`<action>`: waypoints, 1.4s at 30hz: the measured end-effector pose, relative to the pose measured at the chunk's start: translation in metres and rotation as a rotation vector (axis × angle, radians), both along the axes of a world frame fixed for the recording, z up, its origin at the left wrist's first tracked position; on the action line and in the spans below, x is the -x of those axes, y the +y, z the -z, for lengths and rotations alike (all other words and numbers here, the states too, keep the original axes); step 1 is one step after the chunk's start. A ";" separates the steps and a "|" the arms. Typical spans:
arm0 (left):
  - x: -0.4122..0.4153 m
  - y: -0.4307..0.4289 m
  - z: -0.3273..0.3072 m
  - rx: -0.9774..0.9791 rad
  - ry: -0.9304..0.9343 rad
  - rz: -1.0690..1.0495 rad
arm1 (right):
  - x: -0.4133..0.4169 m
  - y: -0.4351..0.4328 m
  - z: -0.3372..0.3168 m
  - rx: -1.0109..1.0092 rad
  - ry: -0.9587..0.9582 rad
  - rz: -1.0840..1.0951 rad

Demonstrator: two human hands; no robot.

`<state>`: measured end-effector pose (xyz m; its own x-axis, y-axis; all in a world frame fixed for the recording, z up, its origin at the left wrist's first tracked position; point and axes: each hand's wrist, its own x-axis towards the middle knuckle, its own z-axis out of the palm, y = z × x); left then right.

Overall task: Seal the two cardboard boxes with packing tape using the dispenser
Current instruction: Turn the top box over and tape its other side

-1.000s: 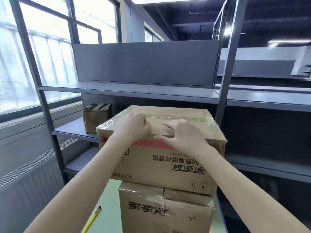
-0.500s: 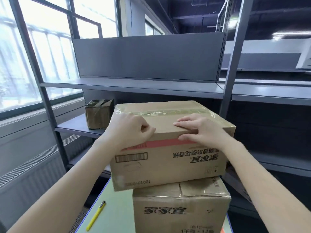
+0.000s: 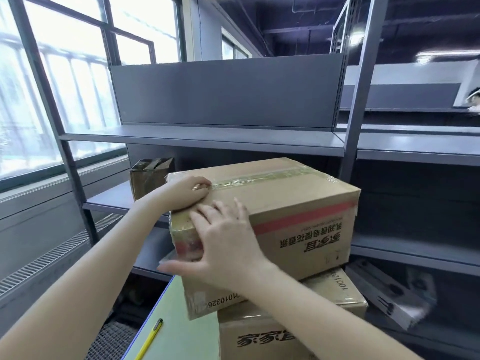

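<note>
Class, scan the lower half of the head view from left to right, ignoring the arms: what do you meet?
Grey slatted floor grille → slim yellow pen → lower brown printed cardboard box → flat grey moulded slab.

Grey metal shelving [image 3: 202,137], bright windows [image 3: 65,81] left, dark ceiling [image 3: 298,19]

Before me, grey steel shelving [image 3: 207,140]. On a lower board to my left stands a small, crumpled brown carton [image 3: 150,175]. A yellow pen [image 3: 149,340] lies on the pale green tabletop [image 3: 181,333]. At far left are tall windows [image 3: 65,87], with a slatted grille [image 3: 52,255] beneath them.
</note>
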<state>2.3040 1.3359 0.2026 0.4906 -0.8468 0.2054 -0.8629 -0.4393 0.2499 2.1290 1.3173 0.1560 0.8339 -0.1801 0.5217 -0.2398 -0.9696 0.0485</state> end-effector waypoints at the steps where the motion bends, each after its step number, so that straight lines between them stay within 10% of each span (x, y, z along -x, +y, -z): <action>1: -0.001 0.000 0.002 0.005 0.005 0.008 | -0.006 0.005 0.008 0.039 -0.042 0.045; 14: 0.000 0.025 0.004 0.107 0.074 0.202 | 0.013 -0.050 0.020 -0.024 -0.424 -0.223; 20: 0.024 0.029 0.017 0.093 -0.213 0.296 | 0.056 -0.097 0.021 -0.024 -0.447 -0.414; 30: 0.083 -0.018 0.023 0.261 -0.608 0.233 | 0.091 -0.145 0.025 -0.234 -0.640 -0.180; 42: 0.131 -0.048 0.047 0.472 -0.555 0.269 | 0.105 -0.160 0.030 -0.255 -0.677 -0.066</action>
<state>2.1727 1.2874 0.1554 0.0003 -0.6839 0.7296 -0.9782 -0.1516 -0.1417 2.0238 1.1574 0.1255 0.3565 -0.3255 0.8758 -0.0783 -0.9445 -0.3191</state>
